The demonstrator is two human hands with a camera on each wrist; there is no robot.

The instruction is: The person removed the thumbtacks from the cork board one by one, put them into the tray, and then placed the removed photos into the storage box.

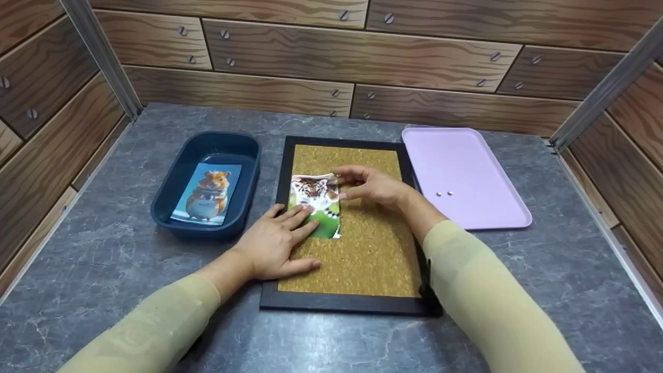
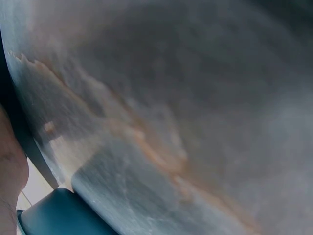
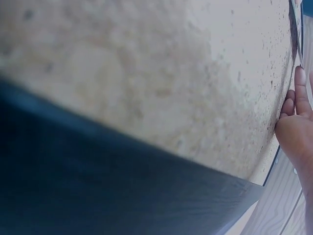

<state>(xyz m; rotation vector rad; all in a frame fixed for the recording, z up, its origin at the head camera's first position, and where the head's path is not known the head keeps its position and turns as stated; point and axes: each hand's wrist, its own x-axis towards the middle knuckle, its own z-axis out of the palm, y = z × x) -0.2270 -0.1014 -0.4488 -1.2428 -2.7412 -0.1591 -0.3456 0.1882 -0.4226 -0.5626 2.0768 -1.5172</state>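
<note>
A tiger picture card (image 1: 327, 226) lies on the left part of a black-framed cork board (image 1: 357, 264). My left hand (image 1: 274, 241) is spread palm down over the board's left frame, its fingertips resting on the card's lower left. At the card's upper right edge is my right hand (image 1: 375, 185), index finger near the top corner and thumb beside the right edge. That same right hand (image 3: 298, 117) shows in the right wrist view with a finger reaching to the card's edge. Any small thing under those fingertips is hidden.
To the left stands a dark blue bin (image 1: 160, 202) holding a hamster picture card (image 1: 210, 194). A lilac tray (image 1: 481, 176) sits at the right, partly against the board, with two small silver pieces (image 1: 444, 194) on it. Wood-patterned walls enclose the grey table (image 1: 321, 342).
</note>
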